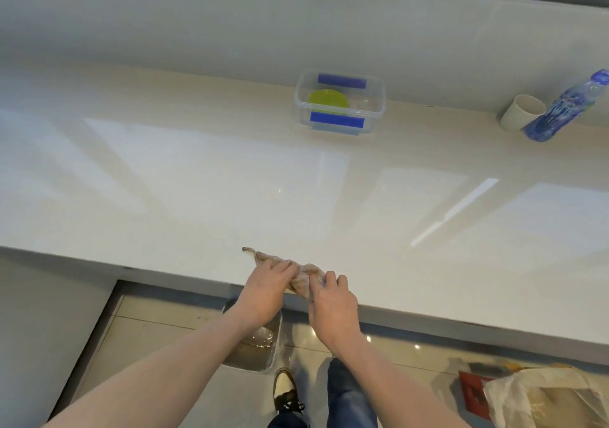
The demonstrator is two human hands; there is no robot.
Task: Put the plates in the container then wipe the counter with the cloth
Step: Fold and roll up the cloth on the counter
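Two hands work at the near edge of the desk [230, 197], and both are on the cloth [304, 277]. The left hand [268, 291] lies over the cloth's left part with its fingers curled onto the fabric, while the right hand [333, 302] pinches the bunched end just beside it. So each grip is closed on the cloth, and the cloth itself sits crumpled at the desk's front lip with a thin tail trailing off to the left of the hands.

Farther back from the cloth, well apart and toward the wall, stands the clear container [341, 103] with blue clips. A yellow-green plate [328, 99] lies inside it. No plate shows anywhere out on the desk, so I judge the first half of the task done. The wiping looks barely begun or about to begin, since the cloth is wadded up rather than spread flat, and nearly the whole desk is left to cover.

To the right of the container, near the wall, stand a pale cup [522, 113] and a blue-labelled bottle [565, 108], which would need working around.

How many plates are stacked in the container I cannot tell; only one disc shows through the glare. The fingertips of both hands are partly buried in fabric. Strong window reflections on the desk hide any dirt or damp streaks.
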